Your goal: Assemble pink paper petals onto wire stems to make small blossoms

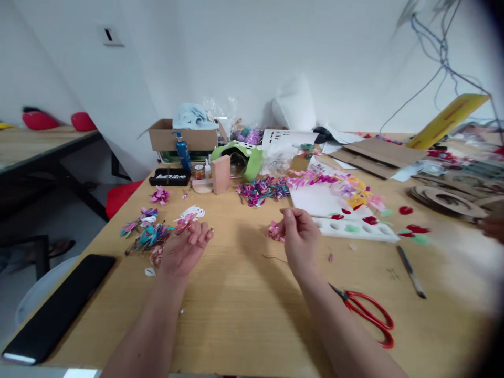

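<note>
My left hand (186,245) is raised over the table with its fingers curled around a small pink artificial flower (186,222); the petals stick out on the far left side of the fingers. A tiny light tip shows by its fingertips. My right hand (301,239) is closed in a pinch, thumb against fingers, and what it holds is too small to make out. Just left of it is a cluster of pink flowers (274,231), partly hidden by the hand. A thin wire or thread (274,258) runs below that cluster. Behind my left hand lie blue and purple flowers (153,235) and white cut-out pieces (192,211).
Red-handled scissors (370,315) lie beside my right forearm, and a craft knife (411,273) farther right. A white palette (354,229) with red petals, a pile of purple flowers (263,190), a wooden block (221,175) and a black phone-like slab (59,307) surround the work area. Another person's hand (492,227) shows at right.
</note>
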Action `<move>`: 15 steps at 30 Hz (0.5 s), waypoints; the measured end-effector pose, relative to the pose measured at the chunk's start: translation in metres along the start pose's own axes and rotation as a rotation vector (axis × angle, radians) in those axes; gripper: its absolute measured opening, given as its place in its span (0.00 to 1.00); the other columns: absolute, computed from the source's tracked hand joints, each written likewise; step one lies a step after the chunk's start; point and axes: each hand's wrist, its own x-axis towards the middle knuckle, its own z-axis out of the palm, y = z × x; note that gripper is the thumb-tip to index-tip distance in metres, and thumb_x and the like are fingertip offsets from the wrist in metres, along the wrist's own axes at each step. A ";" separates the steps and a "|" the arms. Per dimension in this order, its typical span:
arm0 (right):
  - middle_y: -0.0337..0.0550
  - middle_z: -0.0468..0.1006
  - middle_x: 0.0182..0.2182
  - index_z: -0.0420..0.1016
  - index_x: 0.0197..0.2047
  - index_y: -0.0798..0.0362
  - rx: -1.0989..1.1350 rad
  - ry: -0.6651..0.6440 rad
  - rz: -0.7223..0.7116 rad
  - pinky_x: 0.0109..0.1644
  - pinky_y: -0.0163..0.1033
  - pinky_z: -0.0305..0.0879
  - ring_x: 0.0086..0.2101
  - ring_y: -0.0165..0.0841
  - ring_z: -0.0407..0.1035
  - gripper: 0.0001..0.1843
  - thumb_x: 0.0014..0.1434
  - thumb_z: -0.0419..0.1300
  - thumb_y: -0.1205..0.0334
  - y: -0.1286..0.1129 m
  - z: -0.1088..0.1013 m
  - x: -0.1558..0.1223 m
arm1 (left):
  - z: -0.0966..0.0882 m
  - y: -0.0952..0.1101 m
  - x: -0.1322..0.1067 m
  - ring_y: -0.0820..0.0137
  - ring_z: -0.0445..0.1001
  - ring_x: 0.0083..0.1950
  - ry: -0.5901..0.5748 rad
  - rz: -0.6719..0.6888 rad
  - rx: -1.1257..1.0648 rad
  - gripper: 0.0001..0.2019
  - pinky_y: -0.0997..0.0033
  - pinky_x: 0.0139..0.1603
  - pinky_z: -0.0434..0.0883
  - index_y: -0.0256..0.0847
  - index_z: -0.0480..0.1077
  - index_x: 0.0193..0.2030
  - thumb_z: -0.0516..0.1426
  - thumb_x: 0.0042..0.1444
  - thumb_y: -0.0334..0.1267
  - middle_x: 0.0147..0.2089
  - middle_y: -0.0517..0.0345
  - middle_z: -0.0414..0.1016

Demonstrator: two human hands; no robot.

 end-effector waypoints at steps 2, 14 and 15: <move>0.33 0.65 0.18 0.68 0.35 0.53 -0.036 -0.035 0.024 0.23 0.33 0.56 0.19 0.27 0.60 0.13 0.60 0.55 0.51 0.003 -0.003 0.002 | 0.000 0.005 -0.001 0.76 0.61 0.25 -0.002 0.046 -0.048 0.05 0.73 0.32 0.64 0.39 0.71 0.25 0.64 0.44 0.32 0.17 0.66 0.57; 0.46 0.75 0.28 0.72 0.35 0.54 -0.408 -0.527 -0.106 0.32 0.38 0.62 0.29 0.35 0.68 0.12 0.60 0.53 0.56 0.032 0.023 -0.020 | -0.003 0.017 -0.001 0.76 0.56 0.22 0.090 0.161 -0.107 0.07 0.73 0.29 0.62 0.41 0.69 0.21 0.63 0.46 0.32 0.15 0.67 0.47; 0.46 0.76 0.29 0.72 0.35 0.54 -0.442 -0.533 -0.132 0.33 0.39 0.62 0.30 0.36 0.68 0.12 0.60 0.52 0.56 0.035 0.021 -0.021 | -0.004 0.018 -0.001 0.76 0.55 0.22 0.101 0.168 -0.103 0.08 0.73 0.29 0.62 0.41 0.69 0.21 0.62 0.46 0.33 0.15 0.67 0.47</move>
